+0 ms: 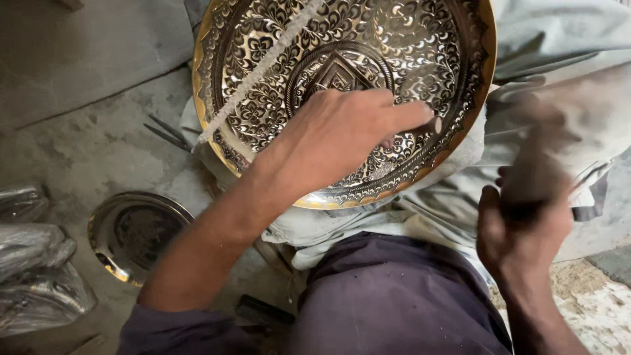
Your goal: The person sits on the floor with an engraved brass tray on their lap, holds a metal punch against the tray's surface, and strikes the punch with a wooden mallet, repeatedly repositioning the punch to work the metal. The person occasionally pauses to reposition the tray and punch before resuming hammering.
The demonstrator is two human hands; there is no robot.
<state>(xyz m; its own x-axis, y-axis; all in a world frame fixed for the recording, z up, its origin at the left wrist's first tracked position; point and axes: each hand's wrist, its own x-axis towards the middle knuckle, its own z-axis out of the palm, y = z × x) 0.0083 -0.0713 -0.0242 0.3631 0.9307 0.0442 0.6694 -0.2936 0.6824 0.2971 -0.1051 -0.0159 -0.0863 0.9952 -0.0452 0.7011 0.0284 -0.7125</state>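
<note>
Tray, round brass and cut all over with flower scrolls, leans on the person's cloth-covered lap at twelve o'clock of the view, its gold scalloped rim running from ten round to four. Left hand lies on its face near the centre medallion, fingers curled round a small tool whose tip meets the metal toward three o'clock. Right hand, at four o'clock and blurred, is clenched on a dark handle; what tops the handle is too smeared to tell. A pale cord crosses the tray from one o'clock down to nine and ends past the rim.

At eight o'clock, on the grey floor, lies a smaller plain dish, well apart from the tray. At the left edge, from eight to nine, sit crinkled clear plastic bundles, shiny grey, no label to be made out. Two thin dark rods lie just beside the tray's rim at nine. Bare floor opens toward ten and eleven o'clock; the right side is crowded by cloth
</note>
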